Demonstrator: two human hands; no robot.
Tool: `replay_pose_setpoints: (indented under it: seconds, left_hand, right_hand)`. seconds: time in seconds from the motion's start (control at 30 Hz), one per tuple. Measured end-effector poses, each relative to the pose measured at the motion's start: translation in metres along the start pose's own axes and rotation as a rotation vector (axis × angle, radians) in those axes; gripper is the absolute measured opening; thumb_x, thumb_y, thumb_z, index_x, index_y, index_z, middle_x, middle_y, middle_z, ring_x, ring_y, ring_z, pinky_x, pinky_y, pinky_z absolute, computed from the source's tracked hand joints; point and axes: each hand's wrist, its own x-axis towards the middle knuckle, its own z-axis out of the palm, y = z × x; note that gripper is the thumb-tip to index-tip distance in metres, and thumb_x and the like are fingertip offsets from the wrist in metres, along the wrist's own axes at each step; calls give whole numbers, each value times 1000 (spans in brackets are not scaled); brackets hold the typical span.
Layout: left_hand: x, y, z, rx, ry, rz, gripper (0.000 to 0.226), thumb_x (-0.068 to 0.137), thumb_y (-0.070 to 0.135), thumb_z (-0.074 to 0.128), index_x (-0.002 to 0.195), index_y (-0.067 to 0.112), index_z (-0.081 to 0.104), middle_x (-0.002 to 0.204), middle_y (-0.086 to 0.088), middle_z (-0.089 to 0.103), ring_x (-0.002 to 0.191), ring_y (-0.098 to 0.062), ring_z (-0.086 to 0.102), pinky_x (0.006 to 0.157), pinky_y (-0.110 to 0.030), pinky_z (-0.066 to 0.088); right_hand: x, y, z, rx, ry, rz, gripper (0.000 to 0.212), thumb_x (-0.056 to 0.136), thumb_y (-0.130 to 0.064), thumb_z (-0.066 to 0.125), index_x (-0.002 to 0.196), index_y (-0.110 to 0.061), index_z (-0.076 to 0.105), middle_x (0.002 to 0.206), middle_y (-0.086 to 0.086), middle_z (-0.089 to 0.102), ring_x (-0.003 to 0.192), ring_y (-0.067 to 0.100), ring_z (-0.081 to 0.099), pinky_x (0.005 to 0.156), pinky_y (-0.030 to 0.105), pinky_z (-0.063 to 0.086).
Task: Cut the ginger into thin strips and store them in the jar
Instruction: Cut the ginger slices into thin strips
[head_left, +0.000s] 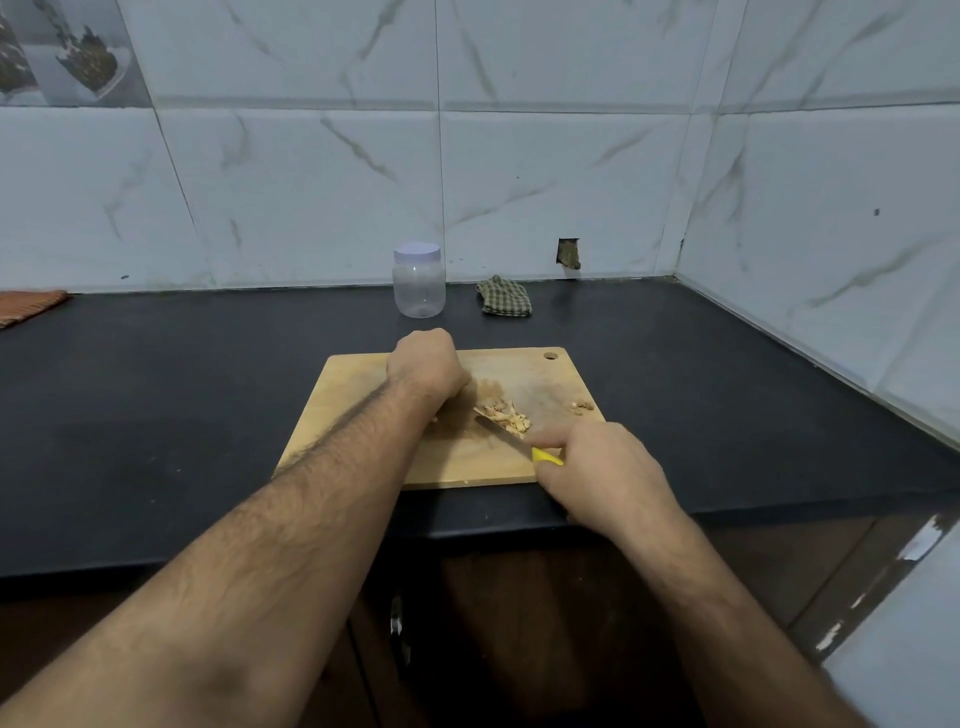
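Observation:
A wooden cutting board (363, 415) lies on the black counter. A small heap of ginger strips (506, 415) sits near the board's middle, and a few more ginger bits (582, 405) lie toward its right edge. My right hand (602, 467) grips a yellow-handled knife (545, 455) whose blade points left into the heap. My left hand (426, 366) rests on the board's far left part with fingers curled under; what they hold is hidden. A clear plastic jar (418, 283) with a white lid on stands behind the board by the wall.
A folded checked cloth (505, 296) lies right of the jar by the wall. An orange cloth (28, 306) sits at the far left. Tiled walls (831, 260) close the counter (156, 415) at the back and right. Dark cabinets are below the front edge.

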Motion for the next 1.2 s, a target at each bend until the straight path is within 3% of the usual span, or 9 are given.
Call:
replay_pose_setpoints:
  seconds: [0.13,0.23,0.43,0.57,0.63,0.7,0.87,0.97,1.2]
  left_hand:
    - [-1,-1,4,2,9,-3,11,84,24,63,89,14,65,87,-4,64,83,-25,61,65,-30,49]
    - [-2,-1,4,-5,-1,-13,11,85,25,63,89,15,64,88,-4,65,83,-24,61,65,-29,49]
    - [-6,-3,2,-35,-16,-7,14,86,26,62,91,15,68,86,-3,68,82,-23,64,66,-29,52]
    - [-12,-6,-1,-49,-20,11,15,84,28,63,84,14,68,80,-4,69,73,-23,66,67,-32,58]
    - [-15,-9,-2,-58,-7,20,14,83,26,63,80,13,68,77,-4,70,67,-22,65,65,-32,58]
    - [-18,-13,-1,-94,3,25,13,84,24,62,79,14,69,76,-4,71,67,-22,67,65,-32,59]
    - [-20,-24,7,-215,32,29,18,86,31,69,80,15,74,71,-1,71,66,-18,67,68,-34,58]
    - [-20,-26,11,-237,33,27,19,86,37,71,83,19,75,76,1,71,72,-17,66,68,-31,56]
    - [-17,-24,12,-208,31,-2,23,84,40,72,84,16,74,79,-3,72,78,-22,68,73,-34,58]
  right_hand:
    - [6,6,-1,-92,48,39,39,97,-22,52,126,-46,62,92,-8,53,85,15,52,68,29,44]
    - [7,7,-2,-130,68,43,35,96,-22,51,121,-42,65,99,-4,63,88,18,55,68,30,45]
    - [21,8,-3,68,171,53,9,94,-24,52,101,-22,57,89,-3,57,82,19,53,67,32,43]
    - [46,-2,3,120,79,105,31,85,-34,71,107,-15,58,95,0,57,88,20,52,67,32,41]
    - [57,-12,7,103,42,118,41,79,-39,79,105,-16,58,93,-1,58,87,19,53,59,31,38]
    - [67,-19,11,80,22,144,44,76,-43,82,99,-14,58,89,1,63,79,19,56,51,29,34]
    - [90,-27,19,235,-58,250,30,86,-31,77,72,-10,60,50,0,62,27,9,45,40,18,36]
    - [103,-30,19,321,-54,328,22,90,-24,73,77,-8,66,48,1,64,25,8,46,32,10,31]
    - [131,-37,17,371,-4,321,11,90,-14,71,86,-4,71,52,4,67,26,8,48,32,12,32]
